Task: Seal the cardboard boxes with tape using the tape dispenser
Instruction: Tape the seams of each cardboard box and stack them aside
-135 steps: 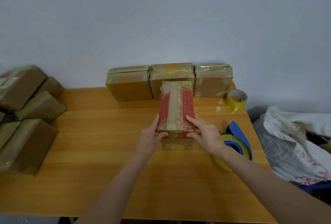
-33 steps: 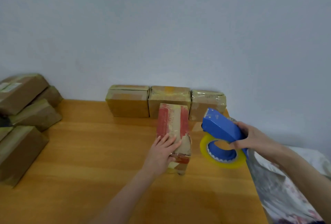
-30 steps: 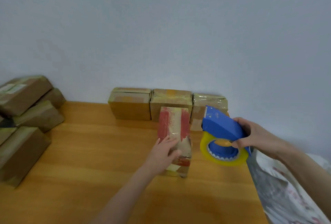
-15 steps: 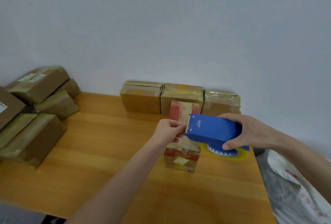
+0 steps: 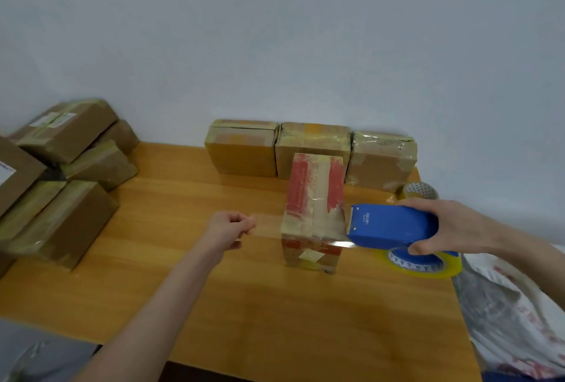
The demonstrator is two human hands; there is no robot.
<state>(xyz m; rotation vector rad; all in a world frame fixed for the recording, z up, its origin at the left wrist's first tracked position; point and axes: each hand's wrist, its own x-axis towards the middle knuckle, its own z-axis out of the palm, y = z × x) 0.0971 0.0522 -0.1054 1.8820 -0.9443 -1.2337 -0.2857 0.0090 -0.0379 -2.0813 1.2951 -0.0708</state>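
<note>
A narrow cardboard box (image 5: 313,198) with red print and old tape stands in the middle of the wooden table (image 5: 244,305). My right hand (image 5: 452,225) grips the blue tape dispenser (image 5: 391,224) with its yellow-edged roll just right of the box. My left hand (image 5: 227,229) pinches the free end of the clear tape (image 5: 269,225) to the left of the box. The tape strip stretches from the dispenser across the near part of the box to my left fingers.
Three taped boxes (image 5: 312,149) line the wall behind. A pile of several taped boxes (image 5: 58,177) fills the table's left end. A spare tape roll (image 5: 420,190) sits at the back right. A white printed bag (image 5: 513,320) lies off the right edge.
My left hand has pulled the tape end away from the dispenser to the left, drawing a strip across the box. The dispenser has shifted right of the box.
</note>
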